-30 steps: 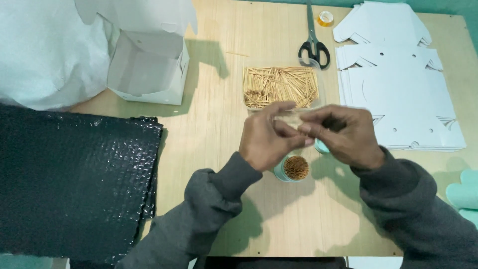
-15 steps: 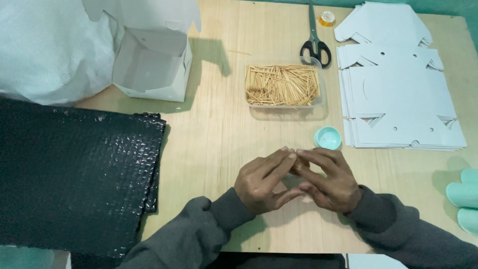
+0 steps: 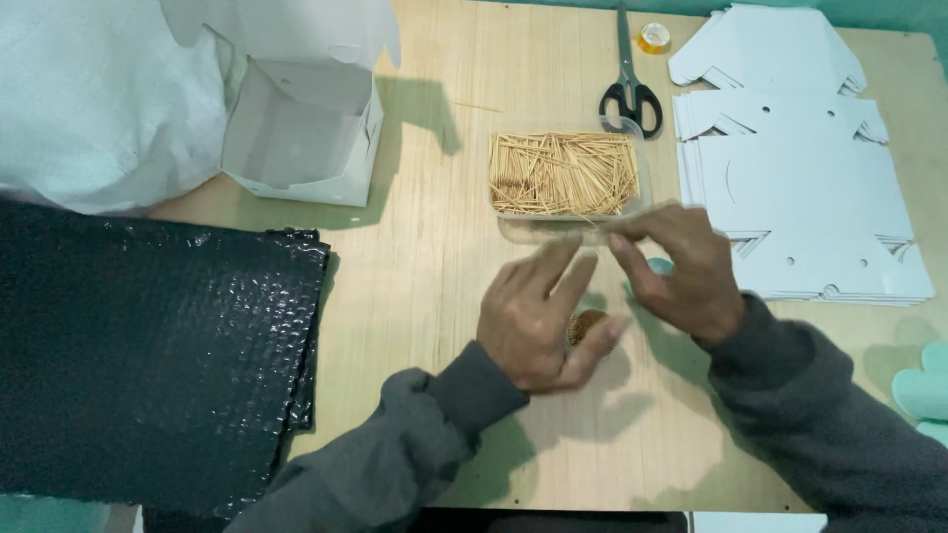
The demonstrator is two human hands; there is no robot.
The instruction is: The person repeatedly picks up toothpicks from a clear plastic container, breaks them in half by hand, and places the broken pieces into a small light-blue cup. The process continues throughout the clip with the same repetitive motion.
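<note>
My left hand (image 3: 538,318) curls around a small round container (image 3: 586,325) packed with brown toothpick ends, holding it just above the wooden table (image 3: 434,257). My right hand (image 3: 683,274) is beside it to the right, thumb and forefinger pinched on a few thin toothpicks (image 3: 632,217) that look blurred. They sit at the front edge of a clear tray (image 3: 533,229) full of loose toothpicks. A teal lid (image 3: 660,265) peeks out from under my right hand.
Black-handled scissors (image 3: 629,94) and a small tape roll (image 3: 653,38) lie beyond the tray. Flat white box blanks (image 3: 800,188) are stacked at right, an open white box (image 3: 296,133) and white bag (image 3: 89,99) at left. Black bubble wrap (image 3: 138,355) covers the near left. Teal objects (image 3: 923,390) sit at the right edge.
Both hands parted from their clasp. My right hand moved up to the tray's front edge and pinched toothpicks, covering the teal lid. The small container now shows in my left hand.
</note>
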